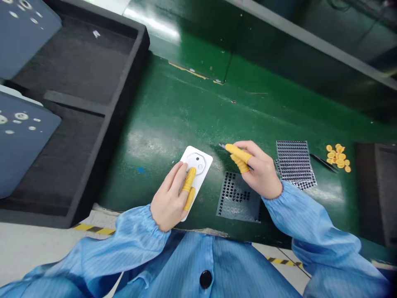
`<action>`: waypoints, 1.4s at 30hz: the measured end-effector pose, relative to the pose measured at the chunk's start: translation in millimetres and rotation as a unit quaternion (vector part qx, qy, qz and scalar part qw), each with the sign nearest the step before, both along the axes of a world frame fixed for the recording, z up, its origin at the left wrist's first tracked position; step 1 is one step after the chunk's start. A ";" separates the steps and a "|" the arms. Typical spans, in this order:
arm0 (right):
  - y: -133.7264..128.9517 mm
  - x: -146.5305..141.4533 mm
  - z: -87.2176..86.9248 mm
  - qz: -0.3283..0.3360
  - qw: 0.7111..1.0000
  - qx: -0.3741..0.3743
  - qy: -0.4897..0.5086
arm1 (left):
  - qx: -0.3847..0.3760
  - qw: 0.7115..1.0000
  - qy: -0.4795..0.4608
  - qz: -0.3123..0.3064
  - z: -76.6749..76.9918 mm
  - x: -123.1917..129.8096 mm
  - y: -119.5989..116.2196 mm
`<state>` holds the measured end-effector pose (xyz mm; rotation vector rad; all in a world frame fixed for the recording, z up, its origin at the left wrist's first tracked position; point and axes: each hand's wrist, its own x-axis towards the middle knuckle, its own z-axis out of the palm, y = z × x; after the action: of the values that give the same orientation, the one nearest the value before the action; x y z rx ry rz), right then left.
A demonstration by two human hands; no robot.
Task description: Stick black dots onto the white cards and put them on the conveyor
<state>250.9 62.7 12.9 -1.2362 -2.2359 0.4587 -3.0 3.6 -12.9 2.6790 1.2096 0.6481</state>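
My left hand (pixel 173 194) rests over a white rectangular panel (pixel 201 159) with rounded corners, gripping it against the green table. An octagonal outline with a small dark spot shows past my fingertips; the panel's lower left is hidden under the hand. Yellow finger cots cover some fingers on both hands. To the right, my right hand (pixel 256 165) pinches slim dark tweezers (pixel 221 145), whose tip points left, above the table and apart from the panel. Below that hand lies a clear sheet (pixel 237 209) of round black pads, part of its rows bare.
More sheets of black pads (pixel 294 161) lie right of my right hand. Beyond them are black tweezers (pixel 324 162) and a pile of yellow finger cots (pixel 338 157). A black divided tray (pixel 107 120) holding grey-blue panels (pixel 25 140) stands left. A dark box (pixel 376 190) sits far right.
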 end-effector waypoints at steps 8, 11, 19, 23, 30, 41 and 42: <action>-6.4 -10.9 -3.2 -0.032 0.996 0.035 -0.082 | -0.036 0.993 -0.090 0.066 -6.2 -6.8 1.6; -24.6 -43.0 -4.1 -0.024 0.999 -0.010 -0.035 | -0.033 0.989 -0.114 0.085 -10.6 -5.2 0.9; -3.9 -69.9 7.5 -0.063 0.954 -0.241 0.170 | -0.242 0.941 -0.214 0.101 5.6 -13.7 7.5; -19.4 -46.8 33.0 -0.038 0.950 -0.168 0.259 | -0.426 0.815 -0.386 0.076 35.3 -17.4 6.5; -113.8 -5.8 -14.7 -0.107 0.993 0.018 0.053 | -0.410 0.799 -0.350 0.267 41.5 -17.7 4.1; -99.5 -5.7 -0.6 -0.064 0.986 0.057 0.140 | -0.482 0.805 -0.342 0.056 43.4 67.2 -7.2; -99.1 -5.7 1.5 -0.057 0.987 0.057 0.142 | -0.482 0.801 -0.350 0.056 41.8 69.0 -7.8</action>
<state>245.3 -36.4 14.4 -1.1536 -1.9144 0.4272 66.0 -4.3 29.0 1.3458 1.0422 0.6778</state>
